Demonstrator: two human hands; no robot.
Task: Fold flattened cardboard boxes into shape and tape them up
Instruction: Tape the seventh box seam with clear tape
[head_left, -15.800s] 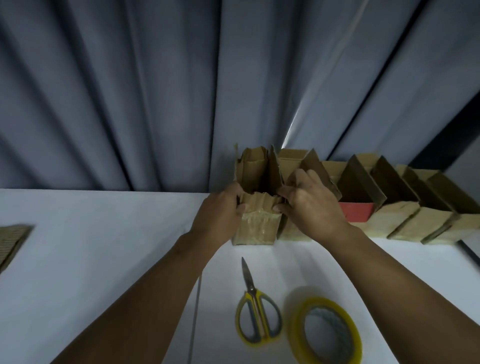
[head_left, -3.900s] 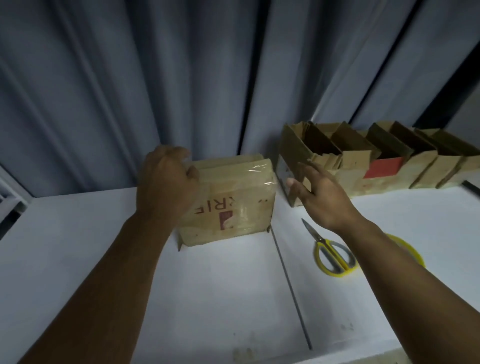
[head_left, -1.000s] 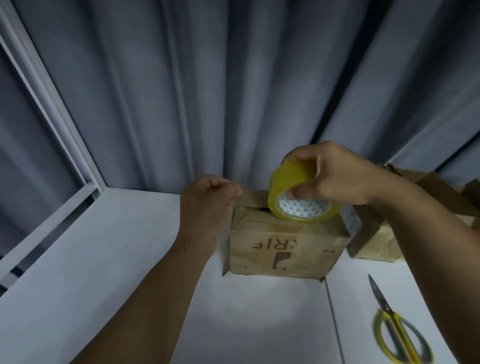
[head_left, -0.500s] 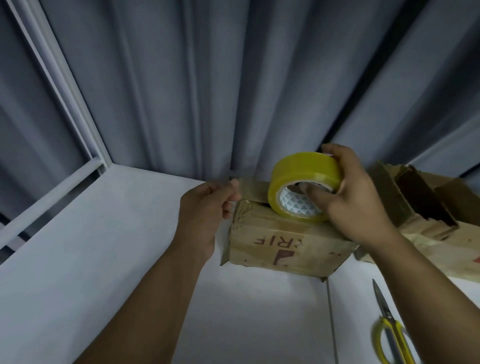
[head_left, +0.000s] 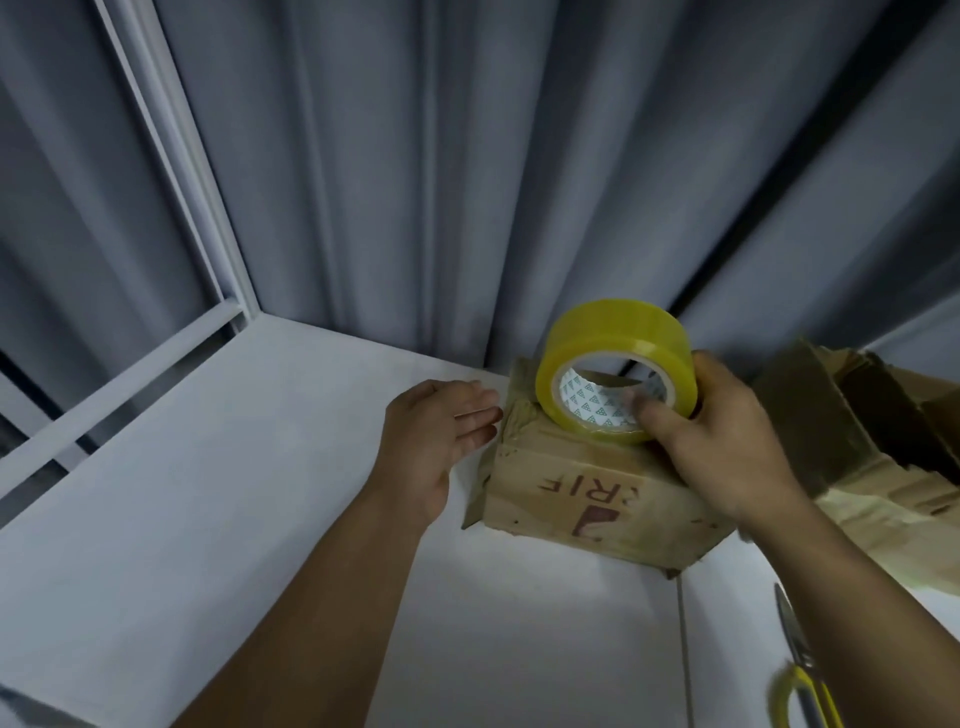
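Observation:
A folded cardboard box (head_left: 582, 499) with red upside-down letters stands on the white table (head_left: 260, 493) against the grey curtain. My right hand (head_left: 727, 441) grips a yellow roll of tape (head_left: 613, 374), which rests on edge on the box's top. My left hand (head_left: 436, 431) is flat, fingers together, pressing against the box's upper left side where tape wraps over the corner.
A row of open cardboard boxes (head_left: 872, 431) stands to the right of the taped one. Yellow-handled scissors (head_left: 802, 686) lie on the table at the bottom right. A white window frame (head_left: 171, 171) rises at the left, behind the table's corner.
My left hand has let go of the tape end it pinched and now lies flat on the box's left side. The roll has tilted up slightly in my right hand.

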